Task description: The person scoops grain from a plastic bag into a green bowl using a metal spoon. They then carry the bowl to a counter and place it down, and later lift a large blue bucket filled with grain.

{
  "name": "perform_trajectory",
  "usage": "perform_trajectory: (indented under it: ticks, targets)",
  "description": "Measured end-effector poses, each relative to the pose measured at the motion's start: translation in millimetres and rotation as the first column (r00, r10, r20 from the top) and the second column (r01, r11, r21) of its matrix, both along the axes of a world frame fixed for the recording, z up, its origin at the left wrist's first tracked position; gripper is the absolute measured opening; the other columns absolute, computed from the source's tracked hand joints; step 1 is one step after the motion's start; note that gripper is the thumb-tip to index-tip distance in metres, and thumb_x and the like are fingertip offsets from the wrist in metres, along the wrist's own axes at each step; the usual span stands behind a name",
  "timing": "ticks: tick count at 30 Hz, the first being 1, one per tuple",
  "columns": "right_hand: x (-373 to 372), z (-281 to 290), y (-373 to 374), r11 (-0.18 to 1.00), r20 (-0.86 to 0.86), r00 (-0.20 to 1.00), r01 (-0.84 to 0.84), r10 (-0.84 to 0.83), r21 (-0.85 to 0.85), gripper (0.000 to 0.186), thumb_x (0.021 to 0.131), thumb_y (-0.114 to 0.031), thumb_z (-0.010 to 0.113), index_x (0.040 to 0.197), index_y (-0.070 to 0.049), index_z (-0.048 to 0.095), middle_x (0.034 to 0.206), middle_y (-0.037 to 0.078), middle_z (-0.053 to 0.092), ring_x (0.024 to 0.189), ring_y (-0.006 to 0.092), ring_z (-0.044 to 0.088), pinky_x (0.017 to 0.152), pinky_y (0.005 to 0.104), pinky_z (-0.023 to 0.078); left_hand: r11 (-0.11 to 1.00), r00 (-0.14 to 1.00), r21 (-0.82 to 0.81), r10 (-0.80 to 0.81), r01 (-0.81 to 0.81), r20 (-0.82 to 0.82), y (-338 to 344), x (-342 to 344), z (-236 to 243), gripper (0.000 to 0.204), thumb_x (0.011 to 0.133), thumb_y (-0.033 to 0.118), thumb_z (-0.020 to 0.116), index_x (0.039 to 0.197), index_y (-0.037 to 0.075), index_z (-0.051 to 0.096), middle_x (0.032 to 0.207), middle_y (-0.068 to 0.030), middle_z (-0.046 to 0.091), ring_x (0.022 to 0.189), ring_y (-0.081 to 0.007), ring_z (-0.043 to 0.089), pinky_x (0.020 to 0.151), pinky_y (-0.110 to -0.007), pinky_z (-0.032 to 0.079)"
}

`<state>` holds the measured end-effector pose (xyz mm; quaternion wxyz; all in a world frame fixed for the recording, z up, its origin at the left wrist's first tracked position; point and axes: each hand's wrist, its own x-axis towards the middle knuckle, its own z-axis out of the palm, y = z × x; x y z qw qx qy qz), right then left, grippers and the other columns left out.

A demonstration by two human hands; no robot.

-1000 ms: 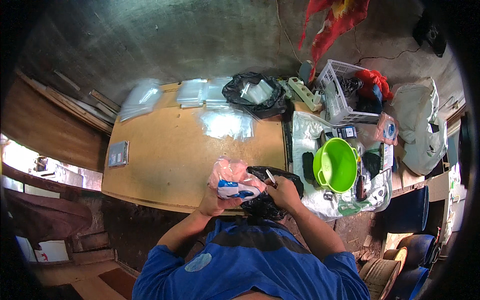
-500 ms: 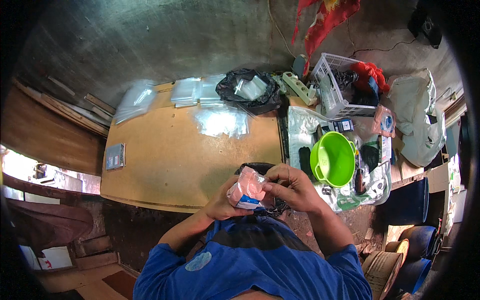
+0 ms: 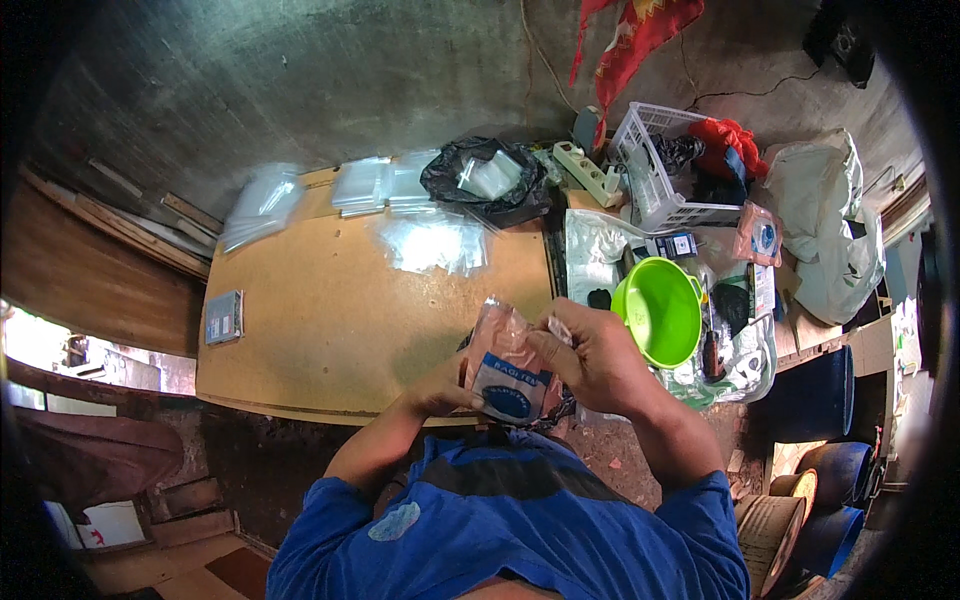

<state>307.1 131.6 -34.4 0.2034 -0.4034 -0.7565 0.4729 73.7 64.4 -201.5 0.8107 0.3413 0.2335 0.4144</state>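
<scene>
In front of my body, at the table's near edge, I hold a pinkish plastic packet [image 3: 512, 352] with a blue label and a round blue emblem facing up. My left hand [image 3: 442, 388] grips its left side, the thumb lying across the lower front. My right hand [image 3: 598, 352] is closed at the packet's upper right edge, thumb against fingers, with a crumpled bit of clear plastic [image 3: 560, 330] poking out of the pinch. Black plastic shows partly behind the packet, mostly hidden by my hands.
Stacks of clear plastic bags [image 3: 362, 186] and a black bag [image 3: 485, 180] lie along the table's [image 3: 300, 340] far side. To the right are a green basin [image 3: 658, 312], a white crate [image 3: 650, 175], a power strip [image 3: 587, 172] and another pinkish packet [image 3: 758, 235]. A small grey box [image 3: 224, 317] sits left.
The packet has turned from crumpled and tilted to upright, its blue label now facing up. My right hand has shifted slightly up and stays pinched at its edge.
</scene>
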Motion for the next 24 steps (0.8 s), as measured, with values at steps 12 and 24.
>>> perform_trajectory:
  ticks: [12, 24]
  targets:
    - [-6.7, -14.7, 12.2, 0.928, -0.3, 0.882, 0.314, -0.364, -0.202, 0.018, 0.098, -0.017, 0.064, 0.099, 0.001, 0.064, 0.077, 0.008, 0.069, 0.066, 0.0153, 0.065, 0.058, 0.0314, 0.05, 0.932, 0.838, -0.347, 0.271, -0.106, 0.473, 0.6, 41.6, 3.9, 0.113, 0.076, 0.085, 0.055, 0.156, 0.01, 0.027, 0.151, -0.0195, 0.043, 0.126, -0.0388, 0.055, 0.09, -0.051, 0.055]
    - [19.0, -12.4, -14.7, 0.945, -0.312, 0.94, 0.219, -0.137, 0.243, 0.012, 0.092, -0.007, 0.071, 0.102, -0.002, 0.066, 0.086, 0.003, 0.064, 0.083, 0.0117, 0.057, 0.069, 0.0266, 0.045, 0.849, 0.772, -0.487, 0.446, -0.205, 0.452, 0.3, 34.1, -5.8, 0.074, 0.094, 0.066, 0.052, 0.136, 0.005, 0.052, 0.118, -0.0153, 0.068, 0.091, -0.0288, 0.073, 0.072, -0.042, 0.063]
